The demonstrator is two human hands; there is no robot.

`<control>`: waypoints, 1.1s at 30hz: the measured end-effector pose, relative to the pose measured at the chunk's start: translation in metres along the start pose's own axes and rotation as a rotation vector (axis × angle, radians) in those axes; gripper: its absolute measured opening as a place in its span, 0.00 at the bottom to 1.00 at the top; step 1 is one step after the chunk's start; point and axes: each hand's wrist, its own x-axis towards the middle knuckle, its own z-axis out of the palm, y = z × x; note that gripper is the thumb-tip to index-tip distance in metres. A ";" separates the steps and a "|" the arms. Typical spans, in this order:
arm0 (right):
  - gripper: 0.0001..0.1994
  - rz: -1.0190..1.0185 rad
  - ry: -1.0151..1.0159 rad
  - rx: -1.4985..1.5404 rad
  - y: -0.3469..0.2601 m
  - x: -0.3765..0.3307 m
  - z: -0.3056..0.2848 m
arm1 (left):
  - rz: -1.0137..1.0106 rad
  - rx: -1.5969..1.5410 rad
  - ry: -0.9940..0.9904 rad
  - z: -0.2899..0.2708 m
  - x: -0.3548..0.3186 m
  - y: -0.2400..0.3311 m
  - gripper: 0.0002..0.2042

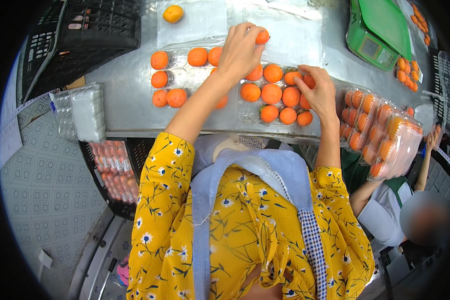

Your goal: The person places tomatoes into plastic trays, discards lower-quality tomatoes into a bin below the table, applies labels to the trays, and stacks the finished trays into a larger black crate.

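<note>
Steel worktable (pixel 127 106): fills the upper view, orange fruit set out in clear trays near its front edge.
Black crate (pixel 102 30): stands at far left, its slatted wall facing the fruit.
Filled packs (pixel 385 132): clear plastic, ranged side by side at the right, just beyond the person's right arm.
Left tray (pixel 178 77): partly loaded with fruit, the left forearm crossing over it.
Right tray (pixel 247 111): sits just beside the left tray, its fruit in rows, some partly under the right hand.
Green scale (pixel 380 37): rests at the far right of the table.
Left arm (pixel 195 102): reaches forward and inward from a yellow floral sleeve.
Right arm (pixel 329 137): extends almost straight ahead, the hand angled inward.
Left hand (pixel 239 52): curls fingers and thumb together, clamped on one fruit.
Right hand (pixel 318 92): arches over the right tray's far right corner, thumb apart from fingers, touching fruit; whether it grips any cannot be told.
Held fruit (pixel 262 37): shows orange at the left fingertips, beyond the right tray's far edge.
</note>
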 end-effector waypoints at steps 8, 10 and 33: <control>0.17 -0.145 -0.152 -0.187 -0.002 0.007 0.003 | -0.137 -0.342 0.008 -0.031 -0.055 0.020 0.11; 0.16 -0.072 -0.182 -0.273 -0.006 0.009 0.003 | -0.157 -0.361 0.005 -0.040 -0.068 0.026 0.11; 0.12 0.587 -0.405 1.179 -0.044 -0.013 -0.006 | -0.212 -0.653 -0.069 -0.054 -0.096 0.078 0.24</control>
